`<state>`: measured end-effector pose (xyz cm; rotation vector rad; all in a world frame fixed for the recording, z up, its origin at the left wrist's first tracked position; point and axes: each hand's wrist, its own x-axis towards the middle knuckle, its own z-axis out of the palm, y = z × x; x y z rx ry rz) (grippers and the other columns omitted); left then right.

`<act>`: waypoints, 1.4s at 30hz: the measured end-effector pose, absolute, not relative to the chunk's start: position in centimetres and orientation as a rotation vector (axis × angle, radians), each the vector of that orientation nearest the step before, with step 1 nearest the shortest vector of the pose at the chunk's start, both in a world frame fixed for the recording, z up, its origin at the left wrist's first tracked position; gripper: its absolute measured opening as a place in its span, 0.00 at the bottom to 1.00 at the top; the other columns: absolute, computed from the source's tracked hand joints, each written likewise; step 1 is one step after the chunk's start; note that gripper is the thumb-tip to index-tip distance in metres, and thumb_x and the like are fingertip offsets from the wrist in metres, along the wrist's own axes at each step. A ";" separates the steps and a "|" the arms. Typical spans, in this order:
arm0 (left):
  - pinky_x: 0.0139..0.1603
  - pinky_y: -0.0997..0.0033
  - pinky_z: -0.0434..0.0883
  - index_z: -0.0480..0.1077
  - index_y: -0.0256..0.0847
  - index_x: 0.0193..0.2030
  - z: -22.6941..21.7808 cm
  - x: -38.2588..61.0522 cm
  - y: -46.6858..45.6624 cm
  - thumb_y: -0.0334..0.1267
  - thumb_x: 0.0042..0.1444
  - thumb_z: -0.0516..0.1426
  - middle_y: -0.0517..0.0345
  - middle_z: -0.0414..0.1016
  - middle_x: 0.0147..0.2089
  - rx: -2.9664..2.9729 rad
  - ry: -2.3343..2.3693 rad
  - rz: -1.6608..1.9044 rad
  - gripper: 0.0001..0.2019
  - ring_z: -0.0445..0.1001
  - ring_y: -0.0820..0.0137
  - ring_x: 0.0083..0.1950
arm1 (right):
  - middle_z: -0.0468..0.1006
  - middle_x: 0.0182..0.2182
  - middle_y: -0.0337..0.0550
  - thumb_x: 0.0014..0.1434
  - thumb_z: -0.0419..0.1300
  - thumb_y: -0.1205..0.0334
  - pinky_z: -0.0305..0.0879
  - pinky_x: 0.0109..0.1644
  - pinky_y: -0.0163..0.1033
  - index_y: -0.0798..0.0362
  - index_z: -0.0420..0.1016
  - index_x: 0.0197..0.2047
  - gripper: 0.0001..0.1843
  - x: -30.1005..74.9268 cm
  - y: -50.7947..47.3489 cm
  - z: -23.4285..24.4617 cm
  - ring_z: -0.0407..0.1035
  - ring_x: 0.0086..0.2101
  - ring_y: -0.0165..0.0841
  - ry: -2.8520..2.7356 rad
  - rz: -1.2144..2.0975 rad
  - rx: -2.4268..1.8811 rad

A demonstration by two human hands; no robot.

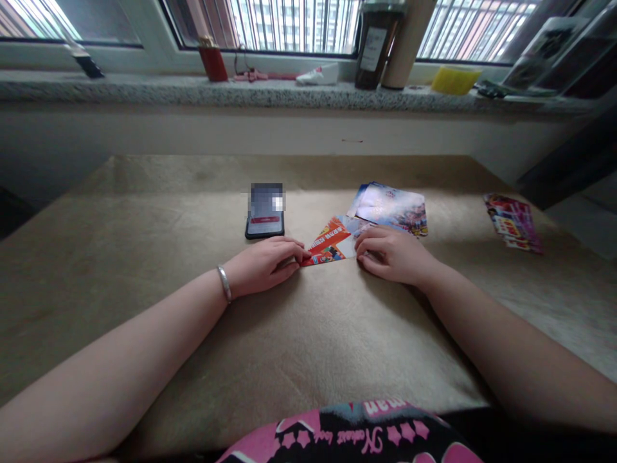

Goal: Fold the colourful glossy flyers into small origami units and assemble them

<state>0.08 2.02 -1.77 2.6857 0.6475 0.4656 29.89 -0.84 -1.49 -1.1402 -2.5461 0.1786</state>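
Observation:
A colourful printed paper (330, 244), orange and white and folded to a roughly triangular shape, lies on the table between my hands. The fingers of my left hand (270, 262) are drawn together on its left corner; a silver bangle circles that wrist. At the paper's right end, my right hand (393, 254) has its fingers curled and closed on the edge, partly hiding it. Just beyond my right hand rests a stack of glossy printed sheets (393, 204) in blue and pale purple. A phone (265, 211) with a lit screen lies beyond my left hand.
Fanned red and pink printed papers (515, 224) lie near the right side of the tan table (289, 360). On the granite windowsill (159, 93) stand a red container (213, 61), a dark jar (378, 45) and a yellow object (454, 80).

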 end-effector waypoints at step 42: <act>0.60 0.58 0.66 0.68 0.42 0.54 -1.2 0.6 1.1 0.40 0.57 0.56 0.49 0.67 0.59 2.788 0.546 0.343 0.18 0.64 0.63 0.61 | 0.76 0.39 0.47 0.52 0.60 0.66 0.65 0.46 0.45 0.52 0.76 0.40 0.11 27.6 0.5 -3.7 0.69 0.41 0.39 -2.160 0.247 -1.336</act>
